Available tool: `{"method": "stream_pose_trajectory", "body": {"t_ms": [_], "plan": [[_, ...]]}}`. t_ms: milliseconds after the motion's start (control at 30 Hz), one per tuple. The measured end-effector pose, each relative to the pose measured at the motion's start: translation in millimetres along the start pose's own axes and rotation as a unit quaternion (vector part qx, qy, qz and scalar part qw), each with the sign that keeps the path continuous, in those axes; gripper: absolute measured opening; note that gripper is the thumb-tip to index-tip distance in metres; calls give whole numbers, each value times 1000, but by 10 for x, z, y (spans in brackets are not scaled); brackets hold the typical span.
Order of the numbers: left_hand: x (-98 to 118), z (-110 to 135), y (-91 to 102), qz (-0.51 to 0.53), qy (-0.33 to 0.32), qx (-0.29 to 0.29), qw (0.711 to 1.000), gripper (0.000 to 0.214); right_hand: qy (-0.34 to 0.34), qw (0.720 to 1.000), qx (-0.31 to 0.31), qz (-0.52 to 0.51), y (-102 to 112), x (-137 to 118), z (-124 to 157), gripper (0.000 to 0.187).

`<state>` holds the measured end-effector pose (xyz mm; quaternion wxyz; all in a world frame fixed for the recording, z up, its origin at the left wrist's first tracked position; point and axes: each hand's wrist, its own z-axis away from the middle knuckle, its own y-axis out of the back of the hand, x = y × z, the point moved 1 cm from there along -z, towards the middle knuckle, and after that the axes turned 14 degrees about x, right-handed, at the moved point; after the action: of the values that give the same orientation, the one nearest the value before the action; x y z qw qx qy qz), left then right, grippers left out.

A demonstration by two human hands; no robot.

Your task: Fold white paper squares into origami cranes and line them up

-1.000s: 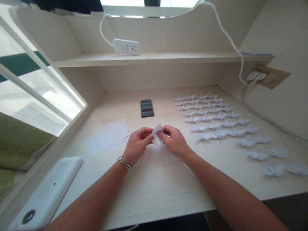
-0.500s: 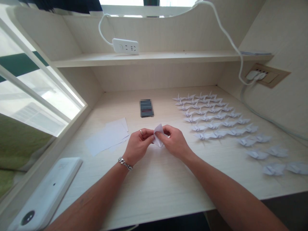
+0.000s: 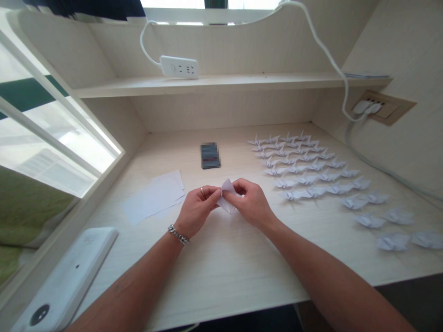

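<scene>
Left of the cranes [image 3: 325, 177], the left hand [image 3: 196, 205] and right hand [image 3: 253, 204] pinch the paper [image 3: 227, 206] from both sides, likely steadying its folds. Farther left, sheets [image 3: 155, 196] lie apparently within reach.

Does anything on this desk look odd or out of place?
Mainly the dark object beyond the folded paper: it appears pixelated, so I cannot tell what it is. The loose sheets at left lie askew, unlike the neatly rowed paper figures. Nothing looks spilled.

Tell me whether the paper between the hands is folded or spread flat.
Folded: the paper shows a pointed top and creased, angled faces.
</scene>
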<state>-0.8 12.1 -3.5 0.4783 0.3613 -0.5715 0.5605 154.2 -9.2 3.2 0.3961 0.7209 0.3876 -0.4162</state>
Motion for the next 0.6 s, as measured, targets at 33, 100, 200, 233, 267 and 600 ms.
{"method": "stream_pose_trajectory", "body": {"t_ms": [33,100,200,233,267,600], "plan": [[-4,-1,4,-6,0,1,1000,21,0,1000,3,0,-1,2,0,17],[-6,-4,10,-16,-5,9,1000,21,-5,1000,0,-11,-5,12,-5,16],[-1,-8,15,-20,-10,27,999,21,-45,995,-37,-81,-24,35,-17,18],[2,-9,16,-19,-8,33,999,22,-67,990,-54,-111,-33,44,-21,20],[5,-10,17,-18,-3,39,999,22,-87,984,-67,-137,-40,51,-23,22],[13,-9,31,-69,3,72,995,32,-118,973,-77,-181,-62,90,-32,24]]}}
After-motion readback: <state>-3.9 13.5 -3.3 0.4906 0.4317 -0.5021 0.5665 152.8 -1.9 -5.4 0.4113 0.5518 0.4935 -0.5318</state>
